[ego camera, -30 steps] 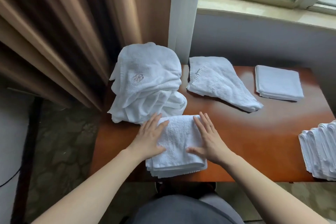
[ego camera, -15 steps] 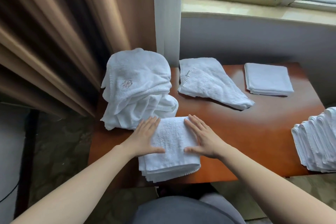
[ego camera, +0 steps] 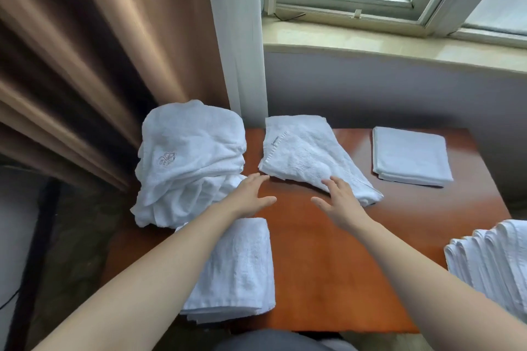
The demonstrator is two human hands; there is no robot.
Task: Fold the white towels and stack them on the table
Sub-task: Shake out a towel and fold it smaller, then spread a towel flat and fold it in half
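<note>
Rumpled white towel (half-folded)

Table: towel heap at 10 o'clock, loose towel at 12, folded towel at 2, folded stack at 7, towel row at 4.

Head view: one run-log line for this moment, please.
left hand open | right hand open, touching loose towel | folded towel on table near edge
</note>
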